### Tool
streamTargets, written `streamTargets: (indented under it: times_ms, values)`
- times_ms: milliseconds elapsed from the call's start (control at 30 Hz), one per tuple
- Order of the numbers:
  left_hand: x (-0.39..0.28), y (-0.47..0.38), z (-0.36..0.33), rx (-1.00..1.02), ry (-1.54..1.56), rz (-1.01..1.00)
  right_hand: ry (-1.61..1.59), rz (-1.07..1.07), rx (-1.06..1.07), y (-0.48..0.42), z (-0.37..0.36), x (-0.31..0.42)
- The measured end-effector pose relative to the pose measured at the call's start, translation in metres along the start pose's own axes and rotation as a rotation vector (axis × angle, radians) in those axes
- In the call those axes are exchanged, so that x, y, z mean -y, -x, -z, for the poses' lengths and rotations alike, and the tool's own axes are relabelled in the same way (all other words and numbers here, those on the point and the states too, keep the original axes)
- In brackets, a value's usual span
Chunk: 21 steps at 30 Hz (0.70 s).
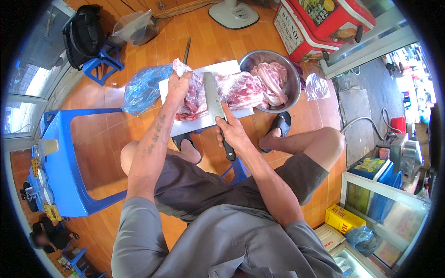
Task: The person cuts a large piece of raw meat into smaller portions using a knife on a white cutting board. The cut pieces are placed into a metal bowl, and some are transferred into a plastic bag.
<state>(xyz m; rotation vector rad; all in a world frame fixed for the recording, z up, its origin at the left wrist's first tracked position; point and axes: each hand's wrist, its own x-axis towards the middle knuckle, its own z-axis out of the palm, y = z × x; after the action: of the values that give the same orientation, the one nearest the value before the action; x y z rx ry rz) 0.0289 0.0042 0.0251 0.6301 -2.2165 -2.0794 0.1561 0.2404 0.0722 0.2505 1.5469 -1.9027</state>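
Note:
A large slab of raw meat (240, 90) lies across a white cutting board (180, 129), its right end reaching the rim of a steel bowl (294, 91). My left hand (179, 85) grips the slab's left end, where a pale flap rises above the fingers. In my right hand (230, 127) is a broad-bladed kitchen knife (211, 93) with a black handle, index finger laid along the blade's base. The blade rests over the meat, pointing away from me; whether it cuts in is hidden. More raw meat (271, 78) fills part of the bowl.
Left of the board lies a blue plastic bag (146, 88). A sharpening steel or similar rod (187, 50) sticks out beyond it. A blue plastic table (66, 163) stands at left, a red cooler box (306, 31) at the upper right. A fan base (233, 15) sits behind.

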Motion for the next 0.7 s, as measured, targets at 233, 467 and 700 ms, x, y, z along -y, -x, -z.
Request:
streamTargets:
  times_ms: [233,467,700]
  values:
    - [-0.018,0.012,0.007,-0.108,-0.025,-0.038,0.206,0.088,0.099,0.04,0.007,-0.024]
    - [-0.023,0.012,0.017,-0.217,0.088,0.025,0.318,0.062,0.043,0.057,0.018,-0.014]
    - [-0.032,0.015,0.014,-0.2,0.137,0.061,0.18,0.146,0.041,-0.021,-0.003,0.003]
